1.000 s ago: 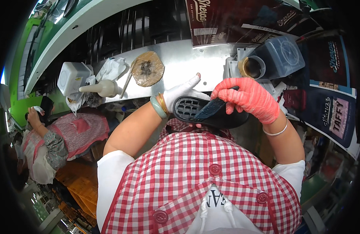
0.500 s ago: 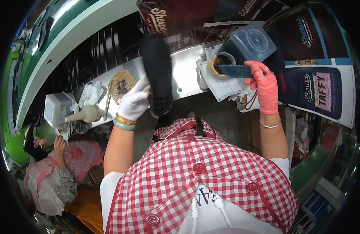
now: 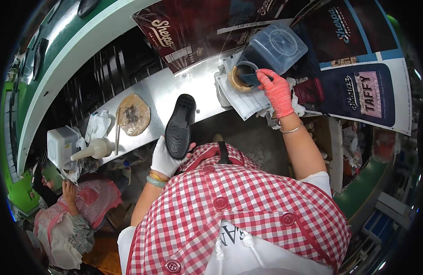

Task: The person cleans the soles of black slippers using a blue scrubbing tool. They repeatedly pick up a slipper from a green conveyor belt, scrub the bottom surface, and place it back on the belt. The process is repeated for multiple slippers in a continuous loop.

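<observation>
Work on the black shoe sole (image 3: 180,130) looks partway through: the sole is up in hand and a dark, flat tool (image 3: 250,79) is out, its far end at the mouth of a tan-rimmed cup (image 3: 236,81). Neither is set down, so handling seems unfinished; how much of the sole is done and how much is left cannot be told, since no coating shows clearly on it.

The sole is at the near edge of the metal desk (image 3: 207,87), in front of the checked apron (image 3: 253,192), with its narrower end pointing away. It is long and dark, with a raised rim, wavy ridges across the broader part and small blocky shapes at the far end. It looks whole, with a dull sheen.

The white-gloved left hand (image 3: 164,158) supports its near end, fingers curled around the underside and edge. The coral-gloved right hand (image 3: 276,91) has its fingers pinched together on the tool, beside a clear plastic container (image 3: 282,48). A nozzled bottle (image 3: 97,149) and a wrapped brown disc (image 3: 137,115) are to the left.
</observation>
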Available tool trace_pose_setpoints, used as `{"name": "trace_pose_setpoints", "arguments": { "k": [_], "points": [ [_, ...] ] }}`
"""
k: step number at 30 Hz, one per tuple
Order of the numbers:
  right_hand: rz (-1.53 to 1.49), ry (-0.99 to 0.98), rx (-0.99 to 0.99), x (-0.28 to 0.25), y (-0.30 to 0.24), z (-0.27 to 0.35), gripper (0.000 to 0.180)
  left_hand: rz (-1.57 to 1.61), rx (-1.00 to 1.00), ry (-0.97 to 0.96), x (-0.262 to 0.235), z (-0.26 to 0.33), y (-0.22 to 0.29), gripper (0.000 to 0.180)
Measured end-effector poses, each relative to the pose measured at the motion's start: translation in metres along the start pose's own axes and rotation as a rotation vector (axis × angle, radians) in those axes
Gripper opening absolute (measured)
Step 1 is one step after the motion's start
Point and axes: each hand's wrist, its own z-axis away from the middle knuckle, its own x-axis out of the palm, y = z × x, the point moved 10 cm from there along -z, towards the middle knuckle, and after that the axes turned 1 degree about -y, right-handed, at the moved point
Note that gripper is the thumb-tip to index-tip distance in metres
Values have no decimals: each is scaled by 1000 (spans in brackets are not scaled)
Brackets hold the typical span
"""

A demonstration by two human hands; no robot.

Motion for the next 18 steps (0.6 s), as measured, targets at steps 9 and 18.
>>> {"name": "trace_pose_setpoints", "arguments": {
  "k": [9, 18],
  "points": [
    [-329, -92, 97, 10, -5, 25, 23, 3, 154, -168, 55, -9, 16, 58],
    [-477, -379, 60, 106, -107, 111, 26, -43, 306, -246, 124, 11, 25, 75]
  ]
}}
